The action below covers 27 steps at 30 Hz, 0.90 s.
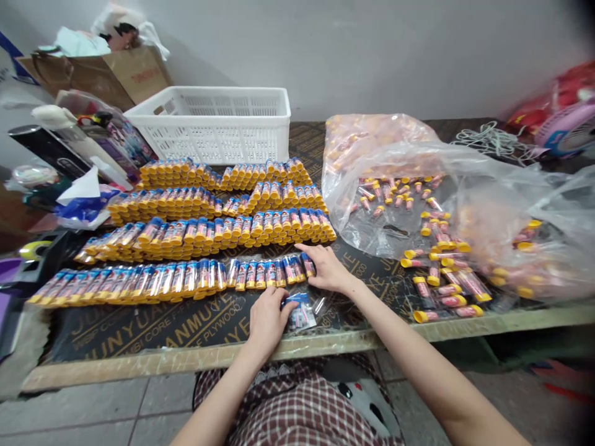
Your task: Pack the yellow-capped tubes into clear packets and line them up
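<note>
Small clear tubes with blue tops, yellow caps and printed labels lie side by side in a front row (176, 280). At that row's right end, my right hand (329, 267) has its fingers and thumb around the last tube (307, 264). My left hand (268, 316) is just in front of the row, fingers curled and thumb over the edge of a small clear plastic packet (302, 313) with white, pink and blue pieces. Its fingertips are partly hidden. Stacked rows of the same tubes (218, 232) lie behind.
A white plastic basket (223, 139) stands behind the stacks. On the right, an opened clear bag (376, 155) holds many yellow-capped pink tubes, and several loose ones (446, 272) lie before it. Bottles (65, 139) stand at left; a cable (493, 141) and fan (569, 127) lie far right.
</note>
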{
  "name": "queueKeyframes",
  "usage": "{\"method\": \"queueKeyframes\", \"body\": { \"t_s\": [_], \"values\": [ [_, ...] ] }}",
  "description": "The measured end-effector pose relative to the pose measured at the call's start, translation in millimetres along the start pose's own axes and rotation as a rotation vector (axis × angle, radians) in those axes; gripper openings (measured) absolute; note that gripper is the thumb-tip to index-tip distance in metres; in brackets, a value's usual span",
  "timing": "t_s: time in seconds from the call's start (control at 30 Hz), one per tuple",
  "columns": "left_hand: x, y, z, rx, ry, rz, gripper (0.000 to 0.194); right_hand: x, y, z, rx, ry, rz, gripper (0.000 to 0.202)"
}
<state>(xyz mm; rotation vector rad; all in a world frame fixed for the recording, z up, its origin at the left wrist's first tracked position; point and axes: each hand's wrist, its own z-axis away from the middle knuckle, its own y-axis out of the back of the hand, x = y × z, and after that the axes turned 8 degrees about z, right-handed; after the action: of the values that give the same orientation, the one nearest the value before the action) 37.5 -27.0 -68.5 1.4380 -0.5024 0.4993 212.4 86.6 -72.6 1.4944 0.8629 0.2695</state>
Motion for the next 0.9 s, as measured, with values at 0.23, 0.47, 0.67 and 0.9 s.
{"method": "queueKeyframes", "body": {
  "t_s": [0.23, 0.47, 0.67, 0.9],
  "values": [
    [1.8, -0.1, -3.6, -0.03, -0.039, -0.077, 0.013, 7.0, 21.2, 23.2, -0.009, -0.152, 0.237, 0.076],
    [-1.0, 0.7, 1.2, -0.009, -0.094, -0.046, 0.019, 107.7, 61.6, 102.2, -0.058, -0.682, 0.535, 0.061],
    [3.4, 2.3, 3.2, 0.051, -0.055, 0.013, 0.011, 128.5, 63.4, 124.5, -0.156, -0.605, 0.585, 0.035],
    [3.9, 10.7, 3.7, 0.094, 0.117, 0.62, 0.017, 62.7, 19.9, 126.7, -0.068, -0.326, 0.495, 0.041]
  ]
}}
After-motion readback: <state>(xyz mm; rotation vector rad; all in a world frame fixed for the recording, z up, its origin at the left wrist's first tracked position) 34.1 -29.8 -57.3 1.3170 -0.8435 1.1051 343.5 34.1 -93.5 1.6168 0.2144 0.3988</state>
